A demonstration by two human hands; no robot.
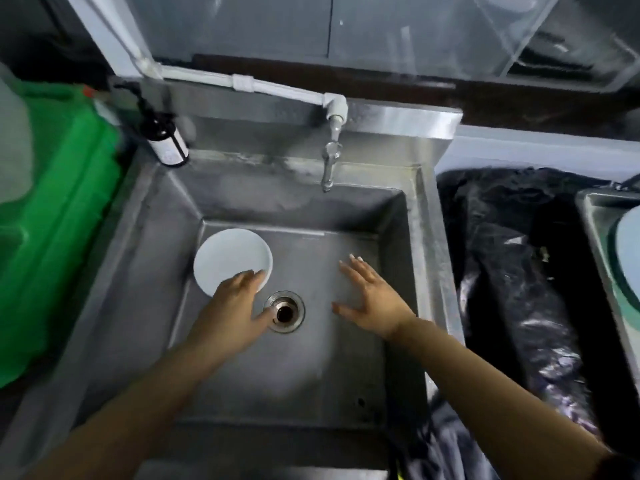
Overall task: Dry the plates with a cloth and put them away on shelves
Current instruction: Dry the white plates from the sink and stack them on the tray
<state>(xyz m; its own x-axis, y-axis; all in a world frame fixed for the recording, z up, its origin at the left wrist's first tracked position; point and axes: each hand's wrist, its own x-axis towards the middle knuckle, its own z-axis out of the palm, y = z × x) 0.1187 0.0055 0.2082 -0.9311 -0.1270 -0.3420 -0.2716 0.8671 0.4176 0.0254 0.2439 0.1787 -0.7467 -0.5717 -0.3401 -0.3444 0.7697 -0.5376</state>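
Item: one white plate [230,259] lying in the steel sink [420,258], under your left hand [239,299]; fingers extended, touching its near rim, no grip yet. Right hand [372,296] spread, holding nothing. No cloth visible; drying and shelving outstanding. Basin walls close left; open floor right of your fingers.

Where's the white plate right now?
In the head view, the white plate lies in the sink, at the basin's far-left corner, up-left of the drain. The left hand overlaps its near edge.
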